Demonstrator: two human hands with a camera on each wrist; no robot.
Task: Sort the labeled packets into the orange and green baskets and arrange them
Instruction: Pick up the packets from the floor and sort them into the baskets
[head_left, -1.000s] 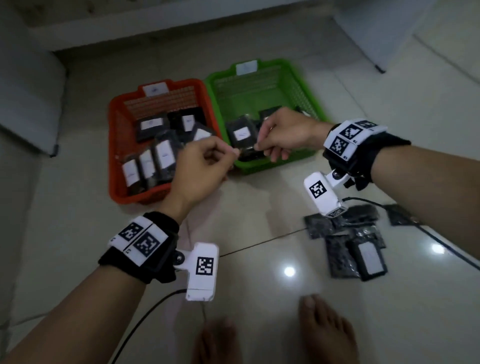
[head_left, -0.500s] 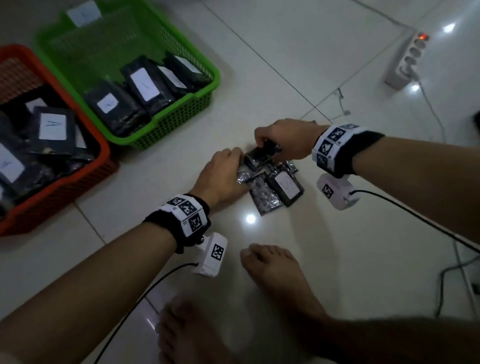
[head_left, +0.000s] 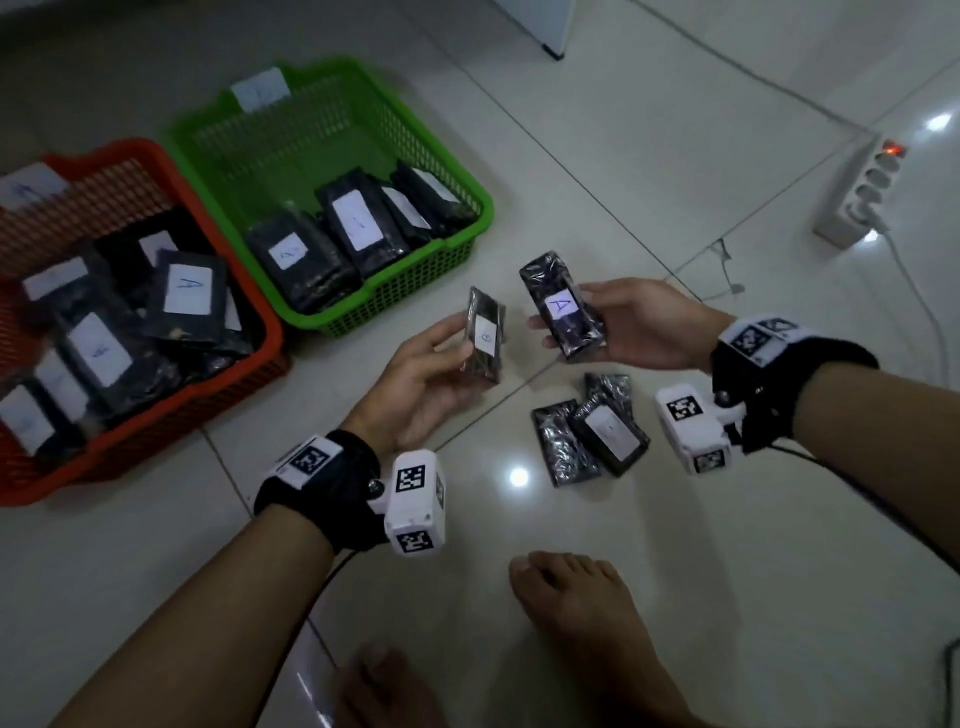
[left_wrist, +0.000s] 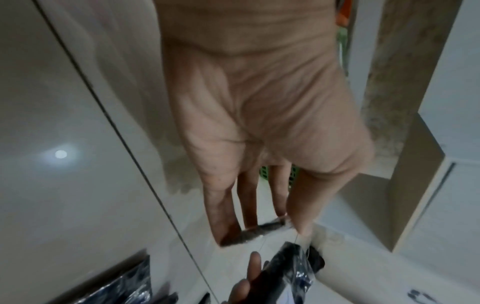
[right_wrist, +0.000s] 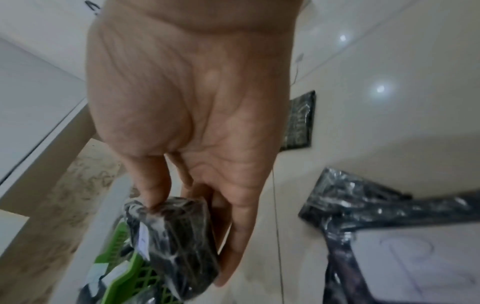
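My left hand (head_left: 441, 358) grips a black packet (head_left: 484, 343) with a small white label, held above the floor. My right hand (head_left: 618, 322) grips another black packet (head_left: 561, 306) whose label reads A, label up; the right wrist view shows thumb and fingers around this packet (right_wrist: 174, 236). The two held packets sit side by side, just right of the green basket (head_left: 467, 197), which holds several labeled packets. The orange basket (head_left: 270, 332) at the left holds several more, one marked A. In the left wrist view my fingers (left_wrist: 223, 209) pinch the packet's edge (left_wrist: 259, 230).
Three loose packets (head_left: 592, 436) lie on the tiled floor under my right wrist. A white power strip (head_left: 862, 192) with a lit switch and cable lies at the far right. My bare feet (head_left: 582, 623) are at the bottom. Wrist camera cables trail along the floor.
Both hands have risen from the floor pile, each now holding a packet turned label up. Earlier still, they were at the green basket. The head view has swung back toward the baskets.
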